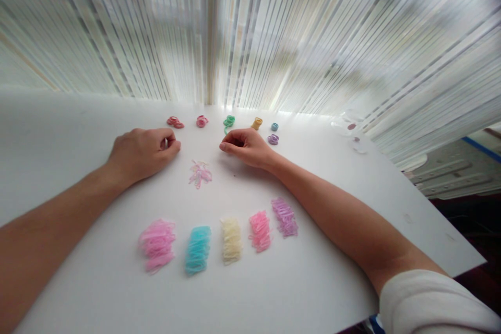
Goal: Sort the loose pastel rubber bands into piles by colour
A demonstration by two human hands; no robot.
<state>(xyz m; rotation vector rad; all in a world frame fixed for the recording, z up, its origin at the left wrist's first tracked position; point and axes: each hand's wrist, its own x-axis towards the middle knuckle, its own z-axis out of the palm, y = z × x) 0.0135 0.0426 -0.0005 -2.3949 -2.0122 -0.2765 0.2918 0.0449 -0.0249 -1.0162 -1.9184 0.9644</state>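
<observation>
My left hand (143, 152) rests on the white table (97, 292) with its fingers curled in and the thumb against the index finger. I see nothing held in it. Opposite, my right hand (247, 147) lies with curled fingers and the thumb closed towards them; nothing shows in it either. Between the hands and slightly nearer is a loose pile of pale pink, thin bands (200, 174). Past my fingers lie small coiled bundles: red (175, 122), pink (202, 121), green (229, 121), yellow (257, 123), blue (274, 127) and purple (273, 139).
Nearer me is a row of flat piles of thin strands: pink (157, 245), turquoise (198, 249), cream (231, 241), bright pink (260, 230) and purple (285, 216). Clear pieces (346, 124) lie at the back right. A striped string curtain (188, 36) hangs behind the table.
</observation>
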